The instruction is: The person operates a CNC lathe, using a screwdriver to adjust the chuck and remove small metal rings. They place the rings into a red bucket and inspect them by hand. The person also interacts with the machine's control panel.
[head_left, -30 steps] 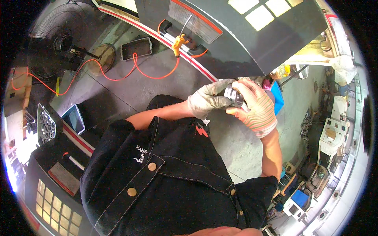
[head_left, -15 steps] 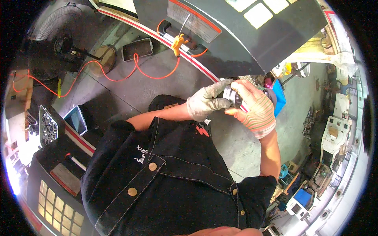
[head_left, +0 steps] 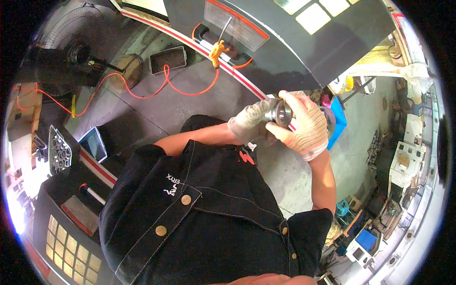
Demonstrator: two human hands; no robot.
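Note:
A shiny round metal part (head_left: pixel 283 115) with a dark face is held up in front of my chest, right of centre. My left hand (head_left: pixel 250 122), in a dirty grey-white work glove, is closed on its left side; the fingertips are blurred and partly hidden behind it. My right hand (head_left: pixel 308 127), in a pale glove with orange and green stripes, arches around the part's right side. Its thumb and fingers stand apart, with the thumb close to the lower edge. Whether they touch the metal is hard to see.
Ahead is a dark machine panel (head_left: pixel 285 57) with a red-and-white edge strip. An orange air blow gun (head_left: pixel 217 51) hangs there on a red coiled hose (head_left: pixel 187 93). A grey tray (head_left: pixel 167 60) and a fan (head_left: pixel 71 54) stand at left, beside a bin of metal rings (head_left: pixel 61 154).
My right hand has loosened, its fingers and thumb spreading away from the metal part and shifting slightly up. More of the part's dark face shows. My left hand has moved slightly right.

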